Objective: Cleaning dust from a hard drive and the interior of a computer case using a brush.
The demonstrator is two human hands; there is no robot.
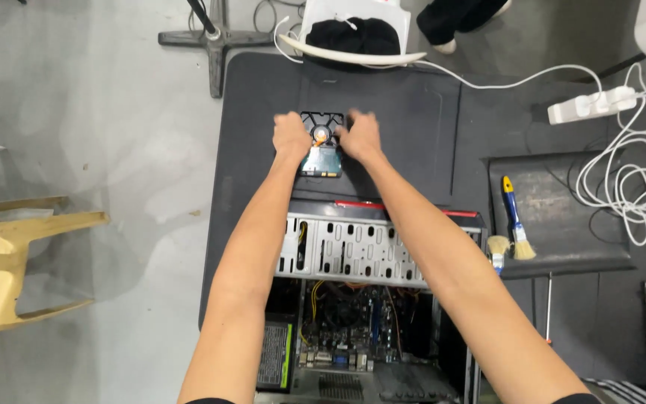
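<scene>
Overhead view of two bare arms stretched forward over a dark table (pixel 263 112). The left hand (pixel 291 137) and the right hand (pixel 360 135) lie on either side of a hard drive (pixel 321 153), which rests circuit-board side up on a dark mat (pixel 413 135). Each grip is curled against an upper corner of the drive, fingers bent down; whether the fingers pinch the drive or only press on it cannot be told. A black fan frame (pixel 323 120) lies just beyond the drive, between the two grips. Nearer the person than the grips, an open computer case (pixel 368 254) shows its perforated drive cage, with the motherboard (pixel 353 322) below. Well to the right of the right grip, two brushes (pixel 514 217) lie on a dark panel (pixel 562 217), with a white power strip (pixel 592 105) and coiled white cable (pixel 629 187) further right. Far to the left of the left grip stands a beige plastic chair (pixel 9 254) on the floor.
</scene>
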